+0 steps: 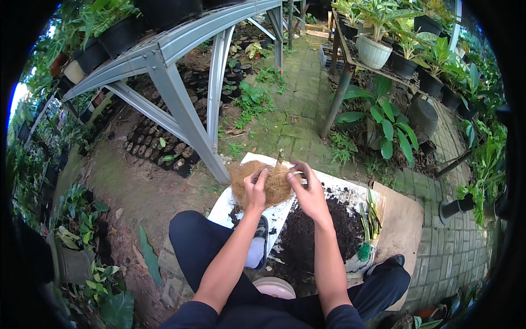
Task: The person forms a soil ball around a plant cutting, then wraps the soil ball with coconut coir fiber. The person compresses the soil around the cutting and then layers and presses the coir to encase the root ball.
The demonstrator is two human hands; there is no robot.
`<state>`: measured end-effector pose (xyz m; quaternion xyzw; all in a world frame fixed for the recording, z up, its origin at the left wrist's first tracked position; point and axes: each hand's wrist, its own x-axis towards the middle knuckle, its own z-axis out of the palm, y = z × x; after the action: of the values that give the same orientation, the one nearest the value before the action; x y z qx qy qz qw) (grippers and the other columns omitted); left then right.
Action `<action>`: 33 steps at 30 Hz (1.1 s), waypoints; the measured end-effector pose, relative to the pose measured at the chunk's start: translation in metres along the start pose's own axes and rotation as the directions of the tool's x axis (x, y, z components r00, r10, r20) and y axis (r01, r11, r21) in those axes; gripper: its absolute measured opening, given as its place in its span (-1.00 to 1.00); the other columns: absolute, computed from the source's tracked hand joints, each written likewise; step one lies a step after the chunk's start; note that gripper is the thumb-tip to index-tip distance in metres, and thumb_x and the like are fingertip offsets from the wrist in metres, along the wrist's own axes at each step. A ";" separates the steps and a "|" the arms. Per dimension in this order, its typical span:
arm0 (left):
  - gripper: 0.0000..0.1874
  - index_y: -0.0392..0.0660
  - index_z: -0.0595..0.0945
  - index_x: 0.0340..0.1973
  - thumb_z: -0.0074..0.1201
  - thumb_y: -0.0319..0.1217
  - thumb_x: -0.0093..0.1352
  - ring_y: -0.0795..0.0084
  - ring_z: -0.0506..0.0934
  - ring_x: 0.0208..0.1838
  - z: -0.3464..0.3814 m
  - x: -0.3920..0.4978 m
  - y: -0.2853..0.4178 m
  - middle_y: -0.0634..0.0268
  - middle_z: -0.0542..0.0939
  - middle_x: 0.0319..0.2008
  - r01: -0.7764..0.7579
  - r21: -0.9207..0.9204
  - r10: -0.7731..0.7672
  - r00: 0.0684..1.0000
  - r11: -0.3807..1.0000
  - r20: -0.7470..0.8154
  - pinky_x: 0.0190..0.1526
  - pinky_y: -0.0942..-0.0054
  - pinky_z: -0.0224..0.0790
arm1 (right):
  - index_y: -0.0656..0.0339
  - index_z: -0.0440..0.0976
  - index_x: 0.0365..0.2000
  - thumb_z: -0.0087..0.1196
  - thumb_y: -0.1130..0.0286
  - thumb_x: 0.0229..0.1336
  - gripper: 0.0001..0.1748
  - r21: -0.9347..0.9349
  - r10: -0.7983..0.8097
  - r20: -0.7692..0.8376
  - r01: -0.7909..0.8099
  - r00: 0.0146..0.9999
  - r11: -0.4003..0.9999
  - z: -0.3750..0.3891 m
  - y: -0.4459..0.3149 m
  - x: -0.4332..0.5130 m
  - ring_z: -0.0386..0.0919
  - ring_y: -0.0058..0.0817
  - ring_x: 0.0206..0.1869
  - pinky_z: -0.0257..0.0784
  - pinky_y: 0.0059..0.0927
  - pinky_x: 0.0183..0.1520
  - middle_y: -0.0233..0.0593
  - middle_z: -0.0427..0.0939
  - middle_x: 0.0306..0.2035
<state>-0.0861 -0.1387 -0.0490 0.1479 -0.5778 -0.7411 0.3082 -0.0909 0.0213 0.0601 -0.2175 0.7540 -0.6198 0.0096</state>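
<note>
My left hand (255, 190) pinches a tangled clump of brown coconut fibre (277, 190) between thumb and fingers. On the clump's other side is my right hand (310, 193), its thumb and curled fingers on the edge of the fibre. Some strands stretch between the hands. More loose fibre (243, 174) lies just left of the clump, partly hidden by it. Under both hands is a white sheet (222, 214) smeared with soil. Dark soil (298, 236) with fine roots is heaped on the sheet, below my right forearm.
Cut variegated leaves (372, 214) and a green tangle of twine or netting (364, 252) lie by the soil. A brown board (400, 242) extends right. A metal bench leg (189, 119) stands close on the left. Potted plants (373, 51) line a raised rack at right.
</note>
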 end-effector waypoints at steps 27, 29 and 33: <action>-0.61 -0.46 0.61 -0.06 0.02 -0.41 0.29 0.29 0.68 -0.20 -0.098 -0.026 0.054 0.03 0.68 -0.19 0.590 -0.268 -0.474 0.789 0.762 0.390 -0.07 0.35 0.57 | 0.48 0.64 -0.29 0.43 0.38 0.00 -0.65 0.243 0.290 0.148 -0.319 0.946 0.916 0.067 0.064 -0.008 0.60 -0.58 -0.33 0.51 -0.51 -0.21 -0.16 0.68 -0.41; -0.61 -0.47 0.61 -0.07 0.01 -0.40 0.31 0.25 0.68 -0.22 -0.100 -0.023 0.050 0.00 0.68 -0.21 0.587 -0.262 -0.485 0.795 0.766 0.365 -0.09 0.30 0.59 | 0.48 0.64 -0.30 0.41 0.41 0.04 -0.70 0.157 0.307 0.134 -0.326 0.942 0.932 0.068 0.070 -0.005 0.59 -0.59 -0.34 0.51 -0.51 -0.22 -0.19 0.68 -0.41; -0.59 -0.49 0.60 -0.06 -0.03 -0.38 0.33 0.19 0.69 -0.22 -0.107 -0.022 0.048 -0.07 0.68 -0.22 0.579 -0.284 -0.485 0.807 0.765 0.339 -0.11 0.23 0.61 | 0.50 0.59 -0.21 0.35 0.42 0.11 -0.67 0.328 0.328 0.003 -0.311 0.945 0.892 0.068 0.086 -0.001 0.58 -0.59 -0.34 0.52 -0.52 -0.20 -0.17 0.67 -0.37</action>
<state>0.0062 -0.2138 -0.0378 0.1525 -0.3930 -0.9062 0.0322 -0.0975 -0.0301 -0.0368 -0.0696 0.6671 -0.7307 0.1270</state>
